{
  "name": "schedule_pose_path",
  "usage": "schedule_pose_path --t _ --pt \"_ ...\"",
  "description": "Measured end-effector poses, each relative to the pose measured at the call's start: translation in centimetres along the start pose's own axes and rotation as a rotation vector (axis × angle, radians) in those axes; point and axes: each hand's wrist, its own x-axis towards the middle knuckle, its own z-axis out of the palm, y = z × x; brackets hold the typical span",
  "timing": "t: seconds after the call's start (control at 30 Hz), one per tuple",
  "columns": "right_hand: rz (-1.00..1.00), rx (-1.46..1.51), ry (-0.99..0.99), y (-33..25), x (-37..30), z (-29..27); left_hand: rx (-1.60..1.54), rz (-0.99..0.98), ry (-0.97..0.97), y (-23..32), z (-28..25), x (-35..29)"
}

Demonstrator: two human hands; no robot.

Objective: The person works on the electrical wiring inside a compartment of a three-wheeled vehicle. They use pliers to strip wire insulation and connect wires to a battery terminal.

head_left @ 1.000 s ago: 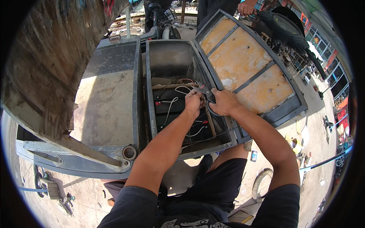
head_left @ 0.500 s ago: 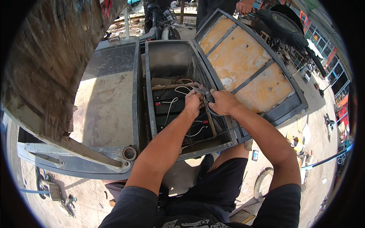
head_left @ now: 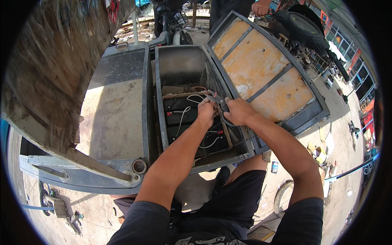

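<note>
My right hand (head_left: 241,111) is closed around what look like dark-handled scissors (head_left: 215,98), a handle curving out below the fingers. Their metal end points left, over my left hand (head_left: 207,109). That hand is closed in a pinch just below the blades, on what looks like a thin wire; its end is hidden by the fingers. Both hands are over the open metal compartment (head_left: 241,141). Inside sit several black batteries (head_left: 174,118), joined by white cables (head_left: 182,117) with red terminal covers (head_left: 220,132). A reddish wire runs behind the scissors.
The compartment's lid (head_left: 255,61), yellowish board in a metal frame, lies swung open at the right. A worn brown panel (head_left: 49,73) rises at the left beside a flat metal deck (head_left: 112,118). Another person's hand (head_left: 260,7) is beyond the lid, near a wheel (head_left: 303,23).
Both hands and the scissors hold nearly the same position. The whole view has shifted very slightly.
</note>
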Motion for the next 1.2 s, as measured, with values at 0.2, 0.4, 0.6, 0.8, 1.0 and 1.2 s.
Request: schedule_pose_path --t 0.2,0.4,0.6,0.8,1.0,1.2 --pt "0.031 0.067 0.027 0.5 0.7 0.8 -0.058 0.035 -0.043 0.2 0.0 0.4" --pt "-0.008 0.199 0.099 2.9 2.4 2.1 0.219 0.069 -0.077 0.3 1.1 0.0" --pt "0.046 0.251 0.098 3.0 2.3 1.5 0.351 0.222 -0.139 0.1 0.6 0.3" --pt "0.052 0.25 0.068 2.9 2.1 1.2 0.36 0.223 -0.11 -0.6 -0.1 0.6" --pt "0.041 0.242 0.085 2.7 2.0 1.2 0.349 0.231 -0.1 -0.6 -0.2 0.8" --pt "0.031 0.237 0.12 2.5 2.1 1.4 0.345 0.226 -0.057 -0.4 -0.2 0.8"
